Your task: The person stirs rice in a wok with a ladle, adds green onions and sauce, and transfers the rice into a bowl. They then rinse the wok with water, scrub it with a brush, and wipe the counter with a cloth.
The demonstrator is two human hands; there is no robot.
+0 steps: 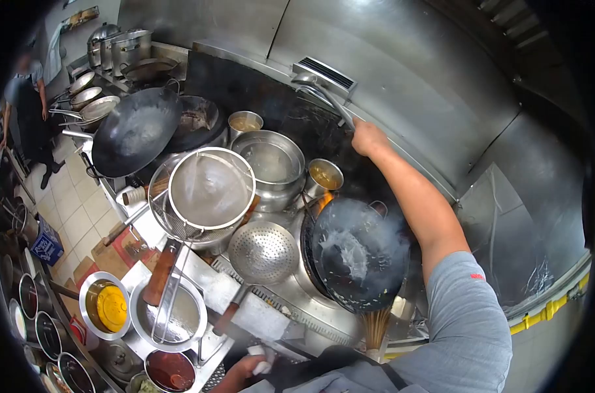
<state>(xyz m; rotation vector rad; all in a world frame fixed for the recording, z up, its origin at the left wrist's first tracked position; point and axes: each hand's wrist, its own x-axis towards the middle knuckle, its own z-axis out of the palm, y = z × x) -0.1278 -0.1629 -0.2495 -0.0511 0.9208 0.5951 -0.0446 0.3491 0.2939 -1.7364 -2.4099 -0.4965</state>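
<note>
With my right arm stretched out, my right hand (pixel 369 137) is closed around the metal faucet spout (pixel 333 103) at the back wall. Below that arm, a black wok (pixel 386 281) sits tilted on a burner, steaming, with whitish liquid and small bits in it. Orange flame (pixel 325 202) shows at its rear left edge. My left hand (pixel 242 372), low in the view near my body, is closed on a folded white cloth (pixel 261 359). Part of that hand is hidden by the cloth. A bamboo wok brush (pixel 376 327) stands by the wok's near edge.
Left of the wok lie a perforated ladle (pixel 263 252) and a round strainer (pixel 212 187) over a pot. Another wok (pixel 137 131) leans farther left. Bowls of yellow liquid (pixel 112 308) and red sauce (pixel 170 371) stand at the near left. Another person (pixel 32 111) stands far left.
</note>
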